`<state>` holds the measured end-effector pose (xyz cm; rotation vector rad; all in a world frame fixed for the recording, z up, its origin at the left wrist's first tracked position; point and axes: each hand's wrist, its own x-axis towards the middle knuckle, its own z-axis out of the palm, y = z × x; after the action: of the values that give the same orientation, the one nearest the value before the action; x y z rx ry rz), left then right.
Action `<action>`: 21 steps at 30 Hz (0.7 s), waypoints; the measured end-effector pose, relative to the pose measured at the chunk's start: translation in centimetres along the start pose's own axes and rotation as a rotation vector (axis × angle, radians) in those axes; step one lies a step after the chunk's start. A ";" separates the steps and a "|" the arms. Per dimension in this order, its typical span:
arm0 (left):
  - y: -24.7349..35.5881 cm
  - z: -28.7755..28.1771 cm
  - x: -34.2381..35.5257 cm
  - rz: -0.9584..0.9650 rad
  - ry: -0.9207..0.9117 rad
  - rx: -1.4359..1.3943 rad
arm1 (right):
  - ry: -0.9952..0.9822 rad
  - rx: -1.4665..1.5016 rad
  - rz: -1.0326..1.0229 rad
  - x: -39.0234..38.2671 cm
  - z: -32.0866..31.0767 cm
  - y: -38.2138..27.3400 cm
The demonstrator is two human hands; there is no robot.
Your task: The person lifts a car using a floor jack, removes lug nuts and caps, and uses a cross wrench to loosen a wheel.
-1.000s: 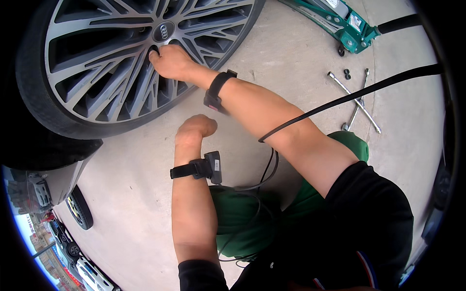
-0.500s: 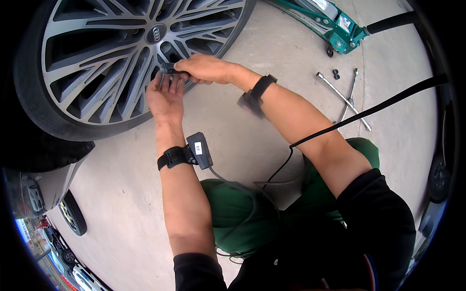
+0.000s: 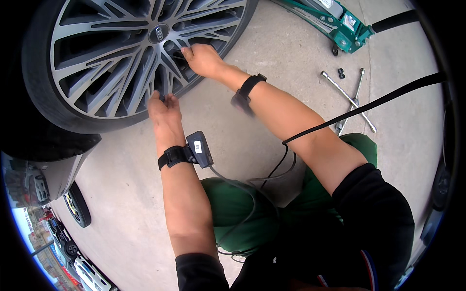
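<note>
A large wheel (image 3: 111, 80) with grey and black spokes fills the upper left, its black tyre (image 3: 41, 87) around it. My left hand (image 3: 165, 112) is closed, palm up, in front of the lower spokes. Between its fingers sits a small black piece (image 3: 162, 98), mostly covered, its kind unclear. Farther up and to the right, my right hand (image 3: 206, 60) is at the spokes just below the hub cap (image 3: 158, 34). Its thumb points at the wheel and the fingers curl in; anything within them is hidden.
A green floor jack (image 3: 342, 31) stands at the upper right. Below it lie a cross-shaped lug wrench (image 3: 353, 104) and small black round pieces (image 3: 341, 73). A black cable (image 3: 369, 109) crosses over my right arm. Another wheel (image 3: 77, 206) is at the lower left.
My hands have moved apart: the left drew down and its fingers closed around a small black piece. The right, which held a black piece over the left, moved right and up along the spokes.
</note>
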<state>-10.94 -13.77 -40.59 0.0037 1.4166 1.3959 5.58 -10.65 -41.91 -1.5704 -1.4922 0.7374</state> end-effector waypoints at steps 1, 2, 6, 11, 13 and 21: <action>0.2 0.1 -0.5 0.008 -0.024 0.052 | 0.022 -0.015 0.009 0.5 0.4 0.2; 0.2 0.4 -1.0 0.039 -0.044 0.086 | 0.044 -0.031 0.019 0.9 0.8 0.3; -0.1 0.9 -2.4 0.105 -0.107 0.181 | 0.121 0.014 0.048 1.8 2.8 0.2; 0.4 0.0 -2.4 0.130 -0.126 0.233 | 0.190 0.097 0.102 2.1 4.5 -0.9; 0.5 0.0 -2.3 0.124 -0.116 0.244 | 0.230 0.112 0.106 2.4 5.2 -1.3; 0.1 0.1 -2.1 0.096 -0.130 0.290 | 0.329 0.093 0.169 4.4 6.0 -1.5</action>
<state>-10.15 -15.00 -39.13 0.3486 1.5131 1.2324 0.26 -5.40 -42.97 -1.6680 -1.0824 0.5981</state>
